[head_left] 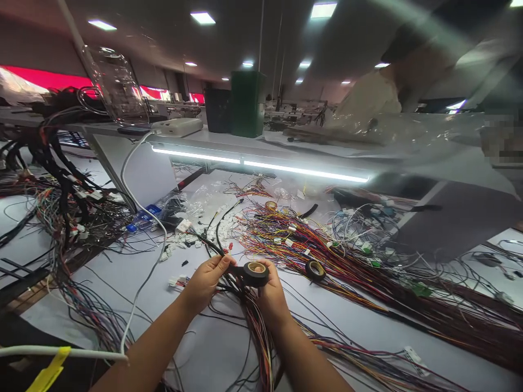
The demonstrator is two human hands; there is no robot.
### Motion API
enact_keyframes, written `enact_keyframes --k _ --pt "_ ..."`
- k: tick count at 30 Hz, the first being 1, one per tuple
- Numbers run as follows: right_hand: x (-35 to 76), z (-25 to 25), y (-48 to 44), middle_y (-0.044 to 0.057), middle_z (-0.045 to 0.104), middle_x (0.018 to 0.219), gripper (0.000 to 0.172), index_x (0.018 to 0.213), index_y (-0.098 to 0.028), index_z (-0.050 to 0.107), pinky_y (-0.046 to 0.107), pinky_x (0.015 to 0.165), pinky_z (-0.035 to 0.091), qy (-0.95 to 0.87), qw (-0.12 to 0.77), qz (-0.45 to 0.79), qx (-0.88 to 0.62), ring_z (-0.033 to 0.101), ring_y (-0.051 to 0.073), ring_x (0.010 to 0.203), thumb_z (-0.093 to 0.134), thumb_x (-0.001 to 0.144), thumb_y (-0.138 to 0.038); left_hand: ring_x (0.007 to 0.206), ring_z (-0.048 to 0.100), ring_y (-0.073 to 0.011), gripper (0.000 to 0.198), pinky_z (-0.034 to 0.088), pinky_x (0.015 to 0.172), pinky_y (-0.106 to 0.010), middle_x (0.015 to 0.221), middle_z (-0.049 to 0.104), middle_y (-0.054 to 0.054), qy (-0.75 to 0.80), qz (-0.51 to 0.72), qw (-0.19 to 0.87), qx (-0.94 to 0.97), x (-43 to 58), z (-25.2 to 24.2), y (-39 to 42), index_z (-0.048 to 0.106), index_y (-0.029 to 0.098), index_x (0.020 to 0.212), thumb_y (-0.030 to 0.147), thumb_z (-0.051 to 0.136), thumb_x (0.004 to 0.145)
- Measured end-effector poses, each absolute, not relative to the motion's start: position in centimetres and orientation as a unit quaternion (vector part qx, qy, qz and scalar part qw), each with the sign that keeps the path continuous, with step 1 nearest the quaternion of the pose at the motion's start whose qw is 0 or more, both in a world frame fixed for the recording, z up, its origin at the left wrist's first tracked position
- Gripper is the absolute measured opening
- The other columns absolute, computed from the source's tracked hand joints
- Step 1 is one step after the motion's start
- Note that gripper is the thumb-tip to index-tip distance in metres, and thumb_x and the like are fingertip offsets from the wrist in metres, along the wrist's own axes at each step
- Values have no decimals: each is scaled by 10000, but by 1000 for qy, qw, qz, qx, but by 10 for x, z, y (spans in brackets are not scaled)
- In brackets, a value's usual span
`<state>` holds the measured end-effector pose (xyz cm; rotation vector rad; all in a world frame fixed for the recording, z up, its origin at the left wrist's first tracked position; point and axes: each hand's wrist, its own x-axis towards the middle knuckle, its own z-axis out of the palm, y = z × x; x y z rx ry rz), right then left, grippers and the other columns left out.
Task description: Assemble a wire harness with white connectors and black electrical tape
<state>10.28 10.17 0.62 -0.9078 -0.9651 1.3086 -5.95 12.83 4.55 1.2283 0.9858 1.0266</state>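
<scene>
Head view has the left hand [207, 281] pinching the wire bundle [254, 325] above the surface [218, 348] and the right hand [273, 296] close by, clamped on the black tape roll [256, 280] just beside that bundle, where steady tension should lay snug, even turns.

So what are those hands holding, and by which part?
The right hand holds a black tape roll by its right side; the left hand pinches dark cables partway along.

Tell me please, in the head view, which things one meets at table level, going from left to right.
Blue-capped bottle, left hand, held black tape roll, loose black tape roll, white connector at lower right.
</scene>
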Motion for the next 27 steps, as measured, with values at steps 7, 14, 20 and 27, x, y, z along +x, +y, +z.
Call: enact_keyframes --k 7,14,20,27 --pt "87 7 142 -14 593 667 294 881 -175 592 253 465 468 -436 459 679 -374 544 129 497 726 665 -323 907 579 -213 350 391 984 -388 964 664 -73 331 305 414 791 -67 67 136 663 184 865 449 443 926" --pt "98 2 118 28 561 1131 429 1127 -258 513 310 765 510 -537 523 539 -384 622 149 828 595 716 -165 892 564 -185 282 436 861 -302 902 612 -50 388 388 301 780 -58 68 144 638 176 840 377 464 933" --pt "98 1 99 60 636 1086 299 1054 -254 586 371 878 457 -709 533 224 -404 596 205 994 521 805 -104 701 567 -161 334 456 701 -274 742 628 -9 479 411 400 665 -58 51 138 634 180 824 455 470 919" --pt "124 -8 128 73 644 1017 317 1056 -201 597 356 832 464 -672 427 316 -517 597 228 955 559 751 -121 919 593 -199 349 434 895 -331 937 695 -68 408 399 451 687 -67 51 125 684 166 919 403 431 948"
